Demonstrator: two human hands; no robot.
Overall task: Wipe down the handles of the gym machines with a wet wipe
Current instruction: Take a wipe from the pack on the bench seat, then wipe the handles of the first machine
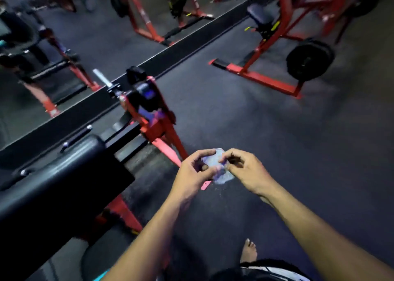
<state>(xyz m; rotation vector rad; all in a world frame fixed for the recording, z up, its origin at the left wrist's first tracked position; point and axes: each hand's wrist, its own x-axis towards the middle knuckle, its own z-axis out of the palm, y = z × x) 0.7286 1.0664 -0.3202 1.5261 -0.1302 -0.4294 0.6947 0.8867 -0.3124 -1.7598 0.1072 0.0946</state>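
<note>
The wipe [215,165] sits at centre frame, held in the air between my two hands, above the floor [277,142] and touching neither it nor any machine. It appears as a small pale, bluish, crumpled sheet, with a loose corner drooping at 5 o'clock below the fingers. My left hand [197,167] pinches its 9 o'clock edge between curled fingers and thumb; my right hand [242,167] pinches the 3 o'clock edge in the same way. I judge the wipe light, limp and damp. It will fold and cling to itself, it carries no shape of its own, and it may tear if the two pinches pull apart sharply. Best hold is bunched into the palm or wrapped flat round a bar, not by a corner. At 10 o'clock stands the nearest machine [153,118], red-framed, with a black pad [70,174] at 9 o'clock. At 1 o'clock, well apart, a second red frame carries a weight plate [309,59]. Which handle comes first I cannot tell.
</note>
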